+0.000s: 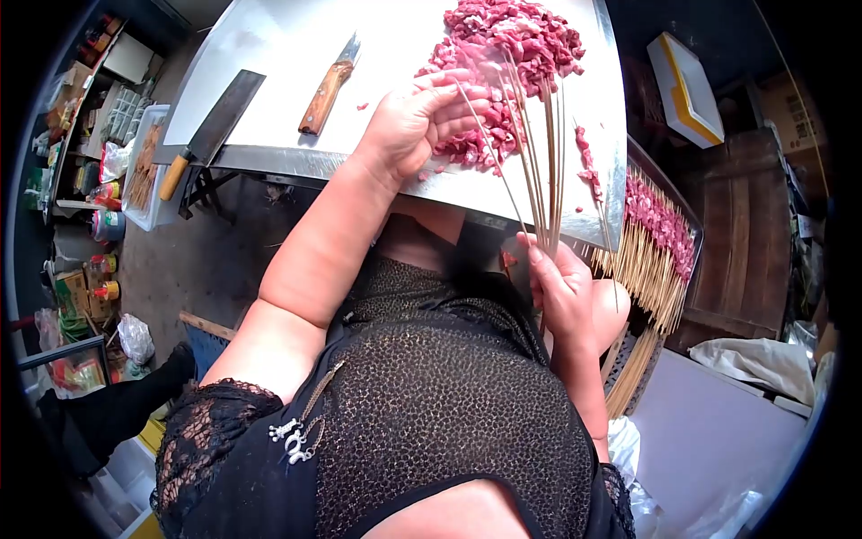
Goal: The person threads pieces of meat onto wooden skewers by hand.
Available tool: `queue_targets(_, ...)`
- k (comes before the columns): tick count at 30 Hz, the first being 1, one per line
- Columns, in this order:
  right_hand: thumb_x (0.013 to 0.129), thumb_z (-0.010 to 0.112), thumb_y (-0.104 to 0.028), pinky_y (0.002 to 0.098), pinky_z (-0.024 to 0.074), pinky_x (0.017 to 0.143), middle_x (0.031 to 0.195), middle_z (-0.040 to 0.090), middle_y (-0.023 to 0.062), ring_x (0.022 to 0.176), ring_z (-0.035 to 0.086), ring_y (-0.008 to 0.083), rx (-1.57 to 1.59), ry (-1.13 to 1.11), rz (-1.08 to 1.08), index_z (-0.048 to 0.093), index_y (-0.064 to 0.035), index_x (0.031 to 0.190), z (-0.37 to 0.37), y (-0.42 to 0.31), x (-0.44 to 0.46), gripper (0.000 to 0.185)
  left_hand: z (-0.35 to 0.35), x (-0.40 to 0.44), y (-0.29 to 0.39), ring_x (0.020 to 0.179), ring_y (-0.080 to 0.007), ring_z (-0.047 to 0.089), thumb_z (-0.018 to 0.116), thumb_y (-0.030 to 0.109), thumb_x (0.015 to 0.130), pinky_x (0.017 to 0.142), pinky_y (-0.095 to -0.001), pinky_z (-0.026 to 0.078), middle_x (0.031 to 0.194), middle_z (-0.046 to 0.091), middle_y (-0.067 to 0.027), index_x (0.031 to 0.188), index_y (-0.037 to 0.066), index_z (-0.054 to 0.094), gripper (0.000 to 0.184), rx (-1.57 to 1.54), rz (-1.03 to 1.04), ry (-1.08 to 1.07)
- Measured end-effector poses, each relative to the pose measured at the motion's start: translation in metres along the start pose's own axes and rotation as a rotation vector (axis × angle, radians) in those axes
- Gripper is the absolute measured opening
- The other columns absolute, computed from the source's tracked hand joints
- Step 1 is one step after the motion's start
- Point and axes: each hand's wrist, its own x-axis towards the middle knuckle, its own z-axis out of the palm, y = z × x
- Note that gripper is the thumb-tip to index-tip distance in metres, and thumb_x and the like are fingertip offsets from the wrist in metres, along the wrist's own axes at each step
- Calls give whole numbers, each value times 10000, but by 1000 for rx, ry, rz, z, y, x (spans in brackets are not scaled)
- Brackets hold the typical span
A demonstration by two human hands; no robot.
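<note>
Wooden skewers (551, 171) bunched in right hand (563, 289), left hand (420, 121) loosely spread near tips, pink meat (525, 38) beyond.

One cleaver (229, 114), one knife (325, 97), skewers (550, 211) too bunched to count.

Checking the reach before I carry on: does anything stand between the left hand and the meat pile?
Yes, in this view: one skewer held in the right hand crosses in front of the left hand, beside the meat pile. The knife and cleaver lie to the left, out of that path.
</note>
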Motion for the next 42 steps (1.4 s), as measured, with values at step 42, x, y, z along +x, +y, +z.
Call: queue_targets(42,837,593,-18,216,452,683,819,634,36,745,573,83,-95,177,-155,647,19,960,-10,23,-22,139,20,-26,-13,862,-261,649,492,129,921,773,-375,549,939,634,-172,1027,-42,532,204,55,4,14)
